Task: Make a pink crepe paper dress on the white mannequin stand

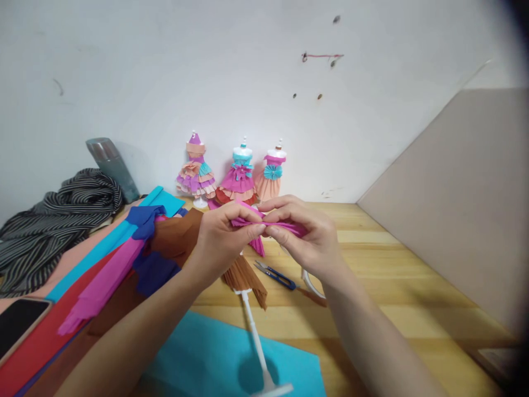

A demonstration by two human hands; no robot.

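Observation:
Both hands meet above the table, pinching a strip of pleated magenta crepe paper point(289, 225) between thumbs and fingers. My left hand point(225, 231) grips its left part, and my right hand point(306, 229) grips the right part. Below them a small white dress-form stand point(254, 325) lies on its side, wearing a pleated brown paper skirt point(246, 278); its upper part is hidden behind my hands. More pleated magenta paper point(258, 246) hangs just under my fingers. Blue-handled thread snips point(276, 274) lie beside the skirt, with a roll of tape point(313, 284) partly behind my right wrist.
Three small dress forms in paper dresses, one with a magenta skirt point(239, 179), stand against the wall. On the left lie coloured crepe paper rolls point(103, 275), a phone point(19, 328), striped cloth point(61, 215) and a leaning bottle point(113, 168). A turquoise sheet point(198, 353) lies in front.

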